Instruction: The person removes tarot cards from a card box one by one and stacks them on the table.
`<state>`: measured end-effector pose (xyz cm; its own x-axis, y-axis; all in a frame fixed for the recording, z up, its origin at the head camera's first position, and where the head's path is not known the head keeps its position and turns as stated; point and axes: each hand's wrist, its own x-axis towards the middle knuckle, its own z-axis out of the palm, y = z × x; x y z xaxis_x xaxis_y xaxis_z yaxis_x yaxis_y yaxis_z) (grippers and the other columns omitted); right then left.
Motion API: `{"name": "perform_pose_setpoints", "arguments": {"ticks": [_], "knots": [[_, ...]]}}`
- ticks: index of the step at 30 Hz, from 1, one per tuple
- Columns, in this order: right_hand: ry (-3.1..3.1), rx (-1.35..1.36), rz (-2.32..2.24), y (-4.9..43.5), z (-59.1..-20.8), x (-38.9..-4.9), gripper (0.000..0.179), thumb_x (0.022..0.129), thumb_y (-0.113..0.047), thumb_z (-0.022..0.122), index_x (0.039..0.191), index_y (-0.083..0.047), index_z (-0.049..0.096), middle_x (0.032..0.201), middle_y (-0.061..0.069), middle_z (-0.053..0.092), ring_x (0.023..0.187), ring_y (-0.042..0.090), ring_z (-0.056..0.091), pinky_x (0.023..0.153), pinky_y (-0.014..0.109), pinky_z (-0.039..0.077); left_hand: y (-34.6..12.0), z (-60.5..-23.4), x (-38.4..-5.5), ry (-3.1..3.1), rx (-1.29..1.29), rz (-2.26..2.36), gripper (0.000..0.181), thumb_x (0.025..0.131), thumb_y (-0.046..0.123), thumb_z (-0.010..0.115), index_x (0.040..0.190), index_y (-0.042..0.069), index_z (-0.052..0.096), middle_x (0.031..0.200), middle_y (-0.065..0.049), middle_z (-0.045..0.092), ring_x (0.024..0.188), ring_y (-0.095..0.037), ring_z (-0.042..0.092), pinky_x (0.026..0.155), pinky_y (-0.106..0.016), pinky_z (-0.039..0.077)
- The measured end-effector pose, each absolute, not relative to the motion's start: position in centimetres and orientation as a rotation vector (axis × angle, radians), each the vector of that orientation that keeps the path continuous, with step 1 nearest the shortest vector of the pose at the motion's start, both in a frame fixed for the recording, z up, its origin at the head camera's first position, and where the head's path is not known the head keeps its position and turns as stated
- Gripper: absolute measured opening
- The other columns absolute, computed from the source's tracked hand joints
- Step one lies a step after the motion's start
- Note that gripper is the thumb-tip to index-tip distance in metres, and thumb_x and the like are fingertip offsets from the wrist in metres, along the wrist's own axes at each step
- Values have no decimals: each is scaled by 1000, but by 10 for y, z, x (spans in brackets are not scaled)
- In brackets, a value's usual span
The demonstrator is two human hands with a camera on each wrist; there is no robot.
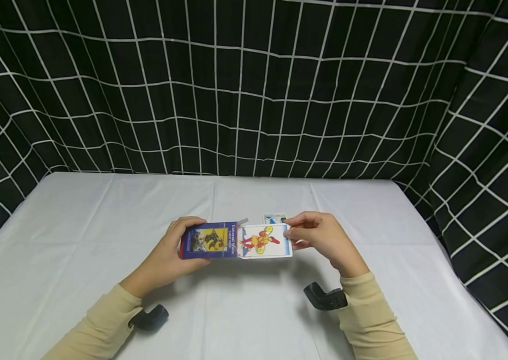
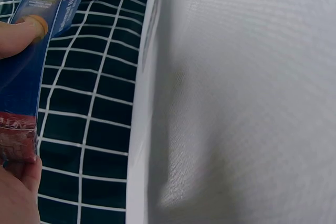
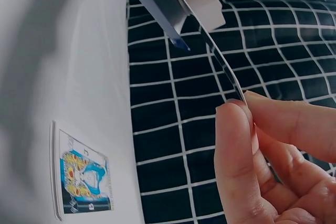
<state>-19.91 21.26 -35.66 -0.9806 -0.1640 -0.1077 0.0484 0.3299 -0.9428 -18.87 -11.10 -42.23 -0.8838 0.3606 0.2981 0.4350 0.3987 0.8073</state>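
Observation:
My left hand (image 1: 170, 255) grips a blue tarot card box (image 1: 209, 240) by its long sides, thumb on the near edge and fingers over the far one. In the left wrist view, the box (image 2: 23, 77) shows a red end. From the box's open right end sticks a picture card (image 1: 263, 241) with a figure in red and yellow. My right hand (image 1: 321, 237) pinches that card's outer end between thumb and fingertips. The right wrist view shows the card (image 3: 223, 61) edge-on, with the box's open flaps (image 3: 160, 14) beyond it.
Behind the held card, a small stack of cards (image 1: 274, 218) lies face up on the white-covered table (image 1: 101, 210); the right wrist view shows this stack (image 3: 86, 177) too. A black curtain (image 1: 218, 100) with a white grid surrounds the table. Each wrist wears a dark camera mount (image 1: 326, 296).

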Motion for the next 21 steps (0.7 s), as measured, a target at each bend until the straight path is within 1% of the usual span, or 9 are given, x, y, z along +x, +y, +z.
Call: {"name": "perform_pose_setpoints", "arguments": {"ticks": [4,12,21], "knots": [[2403,-100,-1701,216,-354,-199,36,87,-3,69,117,15,63,88,5,72,71,7,66,70,26,59,-111,-422,-189,-2566,-728,-1511,76,74,12,86,138,14,46,140,-8,50,121,-19,41,101,-47,39],[2416,-101,-1663,224,-352,-200,34,86,-6,70,115,13,66,90,7,73,69,7,66,70,27,59,-111,-422,-189,-2563,-732,-1524,76,74,12,86,139,15,45,141,-8,50,122,-19,40,102,-47,39],[2380,-109,-1697,230,-352,-202,32,86,-4,70,110,16,64,84,2,72,66,6,65,69,27,59,-111,-422,-190,-2568,-721,-1524,76,75,12,86,138,14,45,141,-8,48,122,-21,42,102,-48,40]]}}
